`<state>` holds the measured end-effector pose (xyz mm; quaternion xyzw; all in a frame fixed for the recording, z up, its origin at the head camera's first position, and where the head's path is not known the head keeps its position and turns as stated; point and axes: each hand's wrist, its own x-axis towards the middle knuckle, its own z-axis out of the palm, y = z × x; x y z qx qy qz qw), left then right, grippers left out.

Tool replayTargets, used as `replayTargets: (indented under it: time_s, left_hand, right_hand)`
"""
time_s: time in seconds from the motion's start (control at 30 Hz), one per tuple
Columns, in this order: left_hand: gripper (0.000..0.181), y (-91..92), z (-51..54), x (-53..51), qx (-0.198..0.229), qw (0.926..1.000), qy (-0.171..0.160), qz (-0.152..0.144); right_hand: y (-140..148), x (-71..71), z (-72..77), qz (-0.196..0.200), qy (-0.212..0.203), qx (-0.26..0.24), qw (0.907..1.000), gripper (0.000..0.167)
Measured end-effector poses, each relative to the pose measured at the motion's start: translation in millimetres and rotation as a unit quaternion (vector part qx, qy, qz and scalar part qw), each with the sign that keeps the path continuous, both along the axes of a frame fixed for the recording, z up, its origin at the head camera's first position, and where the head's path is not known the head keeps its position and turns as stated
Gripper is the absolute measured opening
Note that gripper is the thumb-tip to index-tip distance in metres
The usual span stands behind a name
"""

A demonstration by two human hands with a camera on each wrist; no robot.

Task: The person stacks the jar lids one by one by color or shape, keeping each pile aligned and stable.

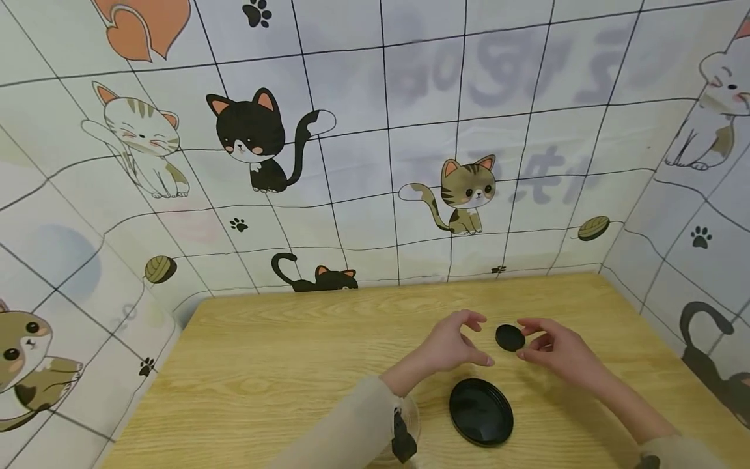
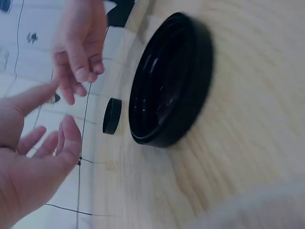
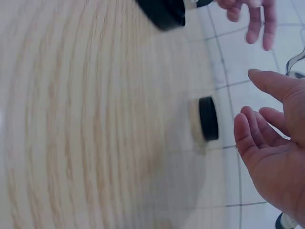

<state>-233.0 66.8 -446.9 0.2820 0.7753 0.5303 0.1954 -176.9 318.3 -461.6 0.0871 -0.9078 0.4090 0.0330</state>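
A small round black lid [image 1: 510, 338] lies on the wooden table between my two hands. Just right of it is my right hand [image 1: 559, 352], fingers loosely bent; the right wrist view shows a gap between that hand [image 3: 281, 152] and the small lid [image 3: 208, 119]. To the lid's left hovers my left hand [image 1: 454, 344], thumb and fingers spread with nothing between them. Nearer to me sits a larger black lid [image 1: 481, 412], its raised rim and hollow side facing up, also seen in the left wrist view [image 2: 200, 81]. Neither hand touches it.
A clear round container [image 1: 415, 420] stands left of the large lid, mostly hidden beneath my left sleeve [image 1: 346, 423]. The wooden table [image 1: 263, 365] ends at a cat-printed wall covering [image 1: 363, 163] at the back and sides.
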Motion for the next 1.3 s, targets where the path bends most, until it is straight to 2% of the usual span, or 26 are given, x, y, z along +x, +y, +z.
replayTargets:
  time_s: [0.13,0.33,0.53,0.67,0.8,1.03,1.2,1.3]
  left_hand:
    - [0.066,16.2,-6.2,-10.9,0.008,0.9992,-0.038,0.005]
    - [0.064,35.9,-16.7,-24.6,-0.019,0.9982,-0.045,0.034]
    - [0.064,42.5,-28.2,-35.4,-0.064,0.995,-0.04,0.065]
    - [0.062,41.8,-33.3,-39.6,-0.056,0.9937,-0.066,0.071]
    - [0.061,41.4,-34.8,-42.5,-0.041,0.9937,-0.087,0.057]
    - [0.06,42.6,-32.8,-43.1,-0.056,0.9953,-0.078,0.005]
    - [0.051,44.3,-32.3,-40.8,-0.068,0.9941,-0.084,-0.004]
    - [0.048,45.6,-33.5,-39.2,-0.08,0.9939,-0.076,-0.002]
  right_hand:
    - [6.5,-6.0,-7.7,-0.009,-0.01,0.003,0.9999,0.064]
    - [10.6,-14.7,-17.7,-0.019,-0.026,0.015,0.9994,0.069]
    - [11.0,-21.2,-26.6,-0.014,-0.057,-0.001,0.9983,0.071]
    - [11.8,-23.5,-29.1,-0.01,-0.067,-0.005,0.9977,0.07]
    - [11.6,-26.7,-28.9,0.002,-0.07,-0.009,0.9975,0.066]
    - [8.8,-29.2,-27.6,0.025,-0.069,-0.015,0.9972,0.058]
    - [9.3,-25.8,-26.9,0.024,-0.068,-0.013,0.9973,0.052]
    - [9.7,-23.5,-28.5,0.02,-0.072,-0.012,0.9971,0.05]
